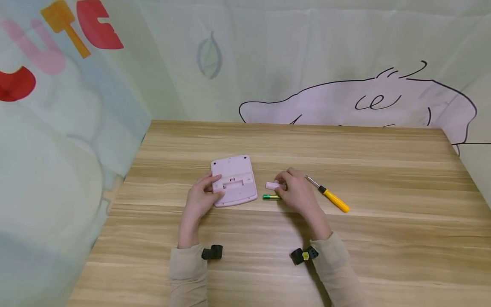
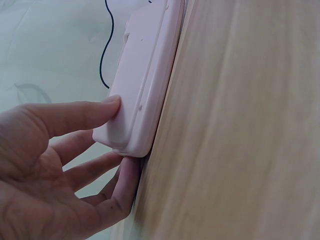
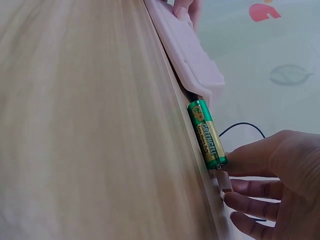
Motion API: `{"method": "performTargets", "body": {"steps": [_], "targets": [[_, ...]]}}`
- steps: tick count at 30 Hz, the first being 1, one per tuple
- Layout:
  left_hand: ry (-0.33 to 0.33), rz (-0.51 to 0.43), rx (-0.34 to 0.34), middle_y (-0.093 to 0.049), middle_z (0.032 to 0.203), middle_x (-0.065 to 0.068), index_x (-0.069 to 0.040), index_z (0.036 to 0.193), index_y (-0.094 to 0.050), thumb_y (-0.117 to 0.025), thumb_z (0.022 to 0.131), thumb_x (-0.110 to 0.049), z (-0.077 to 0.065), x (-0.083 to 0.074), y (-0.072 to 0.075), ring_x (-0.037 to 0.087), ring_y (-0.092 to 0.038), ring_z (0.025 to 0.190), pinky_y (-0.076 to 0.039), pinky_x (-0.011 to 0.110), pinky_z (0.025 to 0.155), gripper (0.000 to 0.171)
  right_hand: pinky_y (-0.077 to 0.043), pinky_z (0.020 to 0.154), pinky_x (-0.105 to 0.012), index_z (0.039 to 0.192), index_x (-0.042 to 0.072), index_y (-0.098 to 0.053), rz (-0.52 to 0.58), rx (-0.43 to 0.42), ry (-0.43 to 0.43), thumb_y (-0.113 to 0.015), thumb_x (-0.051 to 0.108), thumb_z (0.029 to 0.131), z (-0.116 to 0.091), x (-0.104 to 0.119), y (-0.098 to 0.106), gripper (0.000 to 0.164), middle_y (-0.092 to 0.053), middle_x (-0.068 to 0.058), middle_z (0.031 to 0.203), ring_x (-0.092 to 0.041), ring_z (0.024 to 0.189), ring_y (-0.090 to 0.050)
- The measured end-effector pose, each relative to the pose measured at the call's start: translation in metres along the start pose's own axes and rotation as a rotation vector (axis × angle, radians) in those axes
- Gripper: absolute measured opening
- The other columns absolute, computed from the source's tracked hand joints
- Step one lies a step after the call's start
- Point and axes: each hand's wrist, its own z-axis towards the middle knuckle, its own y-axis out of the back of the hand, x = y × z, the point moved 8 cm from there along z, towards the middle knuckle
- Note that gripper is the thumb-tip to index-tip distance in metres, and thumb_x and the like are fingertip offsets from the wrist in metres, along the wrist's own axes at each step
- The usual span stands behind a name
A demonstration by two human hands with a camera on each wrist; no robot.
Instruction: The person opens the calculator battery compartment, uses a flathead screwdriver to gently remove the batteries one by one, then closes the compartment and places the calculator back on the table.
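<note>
A pale pink, calculator-like device (image 1: 238, 170) lies back side up on the table, its battery slot uncovered. My left hand (image 1: 199, 198) grips its left edge, thumb on the upper face and fingertips around the side and underneath, as the left wrist view shows of the device (image 2: 145, 65). To the right, my right hand (image 1: 299, 192) pinches a small pale pink battery cover (image 1: 271, 185) between thumb and fingers. Just in front of the cover lies a green and gold battery (image 1: 270, 197); the right wrist view shows lettering on this battery (image 3: 207, 135), and the hand partly hides the cover.
A screwdriver (image 1: 333, 199) with a yellow and black handle lies right of my right hand, its tip toward the fingers. The wooden table (image 1: 402, 204) ends at a printed cloth backdrop (image 1: 307, 51) behind and at left.
</note>
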Motion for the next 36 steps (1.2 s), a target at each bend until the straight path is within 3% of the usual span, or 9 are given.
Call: {"method": "performTargets", "body": {"steps": [16,36], "targets": [[0.005,0.008,-0.009,-0.032,0.157,0.006,-0.009,0.135,-0.056,-0.068,0.085,-0.003,0.0002,0.0008,-0.0002,0.029,-0.053,0.116,-0.052,0.031,0.088,0.051,-0.041,0.068,-0.029,0.101,0.012,-0.069,-0.010,0.008,0.004,-0.075,0.019,0.081,0.0009,0.0003,-0.0007,0.022,-0.057,-0.002,0.086,-0.018,0.079,-0.051],[-0.007,0.023,-0.008,-0.032,0.157,0.008,-0.008,0.134,-0.056,-0.068,0.085,-0.003,0.0006,0.0000,-0.0003,0.030,-0.054,0.116,-0.052,0.035,0.091,0.051,-0.044,0.073,-0.038,0.101,0.011,-0.070,-0.132,-0.038,0.102,-0.076,0.019,0.081,-0.0009,0.0080,0.0016,0.022,-0.060,-0.002,0.083,-0.019,0.078,-0.052]]}}
